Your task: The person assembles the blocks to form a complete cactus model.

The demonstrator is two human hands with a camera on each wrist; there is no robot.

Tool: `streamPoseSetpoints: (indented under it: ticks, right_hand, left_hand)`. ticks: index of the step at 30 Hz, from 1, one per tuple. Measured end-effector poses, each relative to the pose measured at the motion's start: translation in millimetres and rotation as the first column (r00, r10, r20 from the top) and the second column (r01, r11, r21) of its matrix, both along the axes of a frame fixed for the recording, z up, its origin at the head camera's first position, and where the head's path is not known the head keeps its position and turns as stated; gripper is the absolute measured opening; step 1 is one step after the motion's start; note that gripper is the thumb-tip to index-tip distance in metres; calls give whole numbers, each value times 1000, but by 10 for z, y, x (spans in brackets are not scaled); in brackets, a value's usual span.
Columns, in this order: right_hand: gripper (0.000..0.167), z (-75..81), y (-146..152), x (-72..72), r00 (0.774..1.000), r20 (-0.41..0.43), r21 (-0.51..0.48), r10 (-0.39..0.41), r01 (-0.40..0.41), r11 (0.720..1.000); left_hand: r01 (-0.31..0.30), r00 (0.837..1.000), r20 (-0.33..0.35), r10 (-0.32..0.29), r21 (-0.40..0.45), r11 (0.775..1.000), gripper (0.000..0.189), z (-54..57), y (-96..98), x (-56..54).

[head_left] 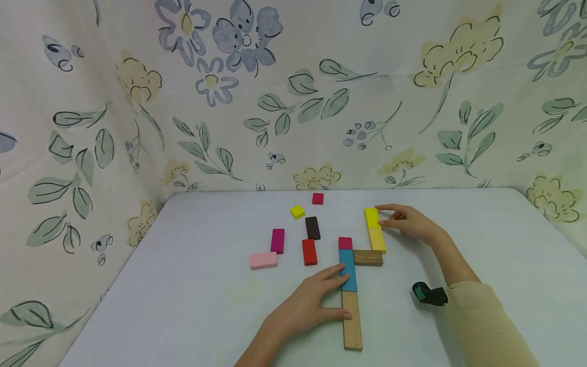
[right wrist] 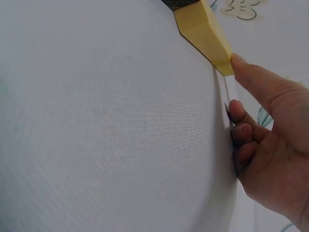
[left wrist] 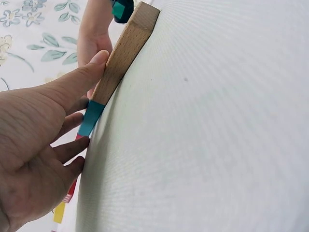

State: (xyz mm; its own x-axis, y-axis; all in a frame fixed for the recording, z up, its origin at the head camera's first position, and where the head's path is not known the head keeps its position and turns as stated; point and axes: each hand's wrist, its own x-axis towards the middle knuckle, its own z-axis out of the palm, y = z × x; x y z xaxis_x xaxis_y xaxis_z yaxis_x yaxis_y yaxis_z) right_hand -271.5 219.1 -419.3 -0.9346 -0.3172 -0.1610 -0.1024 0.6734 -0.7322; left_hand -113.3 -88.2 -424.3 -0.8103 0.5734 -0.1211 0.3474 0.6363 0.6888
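On the white table, a column of blocks runs away from me: a long light wooden block (head_left: 352,329), a blue block (head_left: 350,281) and a small crimson block (head_left: 345,243). My left hand (head_left: 298,306) lies along its left side, thumb on the wooden block and fingertips on the blue one. A darker wooden block (head_left: 368,258) extends right from the column. From its right end, two yellow blocks (head_left: 372,218) stand in line, reaching backward. My right hand (head_left: 410,223) touches the farther yellow block with thumb and index finger; its other fingers curl loosely in the right wrist view.
Left of the column lie a red block (head_left: 309,252), a black block (head_left: 313,228), a magenta block (head_left: 277,240) and a pink block (head_left: 263,260). Farther back are a small yellow block (head_left: 297,212) and a small red block (head_left: 318,199). A dark device (head_left: 430,294) sits at the right wrist.
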Motion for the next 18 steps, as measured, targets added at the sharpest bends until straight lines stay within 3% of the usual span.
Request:
streamPoseSetpoints:
  ticks: [18]
  right_hand:
    - [59,42,19,52,1000,-21,6,-17,17,1000]
  left_hand:
    - [1,1000,6,-1,6,1000,74,-1,-2,-1]
